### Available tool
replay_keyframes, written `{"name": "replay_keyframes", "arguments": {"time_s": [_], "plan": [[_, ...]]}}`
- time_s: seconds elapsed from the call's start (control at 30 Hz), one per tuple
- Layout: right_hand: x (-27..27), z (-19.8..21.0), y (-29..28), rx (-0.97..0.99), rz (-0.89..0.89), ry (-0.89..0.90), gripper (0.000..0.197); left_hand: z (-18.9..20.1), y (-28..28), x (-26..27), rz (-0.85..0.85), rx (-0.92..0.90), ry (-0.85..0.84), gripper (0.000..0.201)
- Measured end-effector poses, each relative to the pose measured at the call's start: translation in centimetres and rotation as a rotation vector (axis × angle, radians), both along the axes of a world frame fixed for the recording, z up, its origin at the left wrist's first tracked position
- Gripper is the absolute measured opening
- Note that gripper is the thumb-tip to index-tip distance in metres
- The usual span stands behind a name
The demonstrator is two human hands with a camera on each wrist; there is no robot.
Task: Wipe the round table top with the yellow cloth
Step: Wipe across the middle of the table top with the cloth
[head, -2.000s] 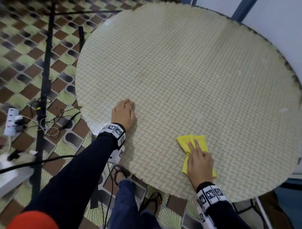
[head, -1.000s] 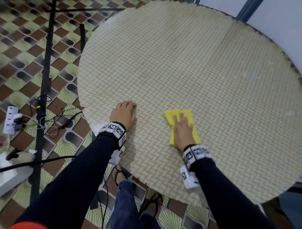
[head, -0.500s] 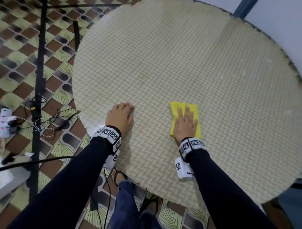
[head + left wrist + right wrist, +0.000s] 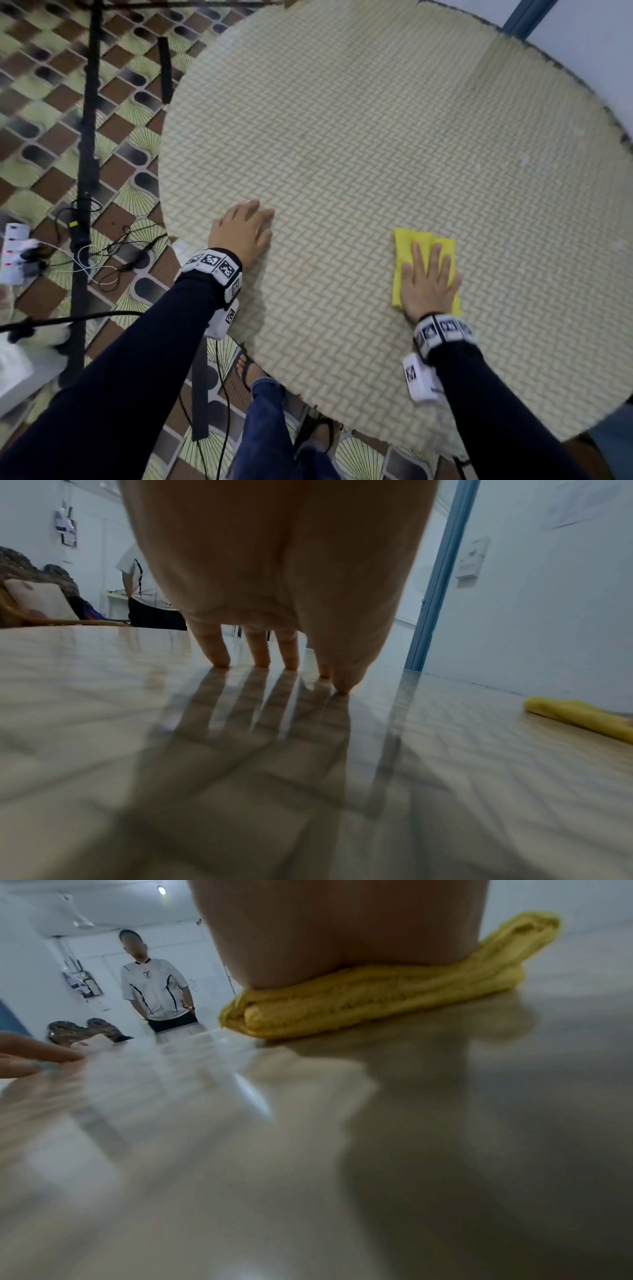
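The table (image 4: 394,144), round with a woven pattern, now carries the cloth (image 4: 404,240) further right than half a second ago, well apart from the left hand (image 4: 243,229); the wipe is judged to be sweeping back rightward along the near part. The cloth is yellow, folded thick. The right hand (image 4: 428,284) presses it with flat, spread fingers. The left hand rests on its fingertips, holding nothing.

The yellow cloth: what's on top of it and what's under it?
The right hand lies flat on the folded yellow cloth, which rests on the table top. The surface beneath it is hidden.
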State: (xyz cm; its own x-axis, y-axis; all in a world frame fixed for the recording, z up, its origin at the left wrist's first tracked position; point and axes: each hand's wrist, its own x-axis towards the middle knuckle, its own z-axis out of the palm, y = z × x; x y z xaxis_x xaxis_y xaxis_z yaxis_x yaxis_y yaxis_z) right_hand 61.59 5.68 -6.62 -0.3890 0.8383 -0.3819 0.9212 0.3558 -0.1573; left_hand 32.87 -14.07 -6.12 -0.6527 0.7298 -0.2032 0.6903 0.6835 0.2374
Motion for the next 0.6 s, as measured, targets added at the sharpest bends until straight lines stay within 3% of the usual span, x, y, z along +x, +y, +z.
{"name": "replay_keyframes", "arguments": {"time_s": [0.07,0.17,0.33,0.47,0.6], "plan": [[-3.2,-0.1,1.3,-0.005,0.020,-0.023,0.054,0.3,0.3,-0.2,-0.008,-0.030,-0.001,0.047],[-5.9,-0.4,-0.9,-0.039,0.234,-0.042,0.058,0.3,0.3,0.1,-0.001,-0.029,0.001,0.046],[-0.2,0.5,-7.7,-0.076,0.495,0.011,0.062,-0.4,0.1,0.2,0.006,0.011,0.012,0.046],[4.0,0.5,-4.2,-0.015,0.309,-0.050,0.062,-0.7,-0.1,0.3,0.008,0.045,0.003,0.046],[-1.1,0.2,1.0,-0.044,-0.006,-0.088,0.057,-0.5,0.0,0.3,0.015,0.049,0.007,0.046]]}}
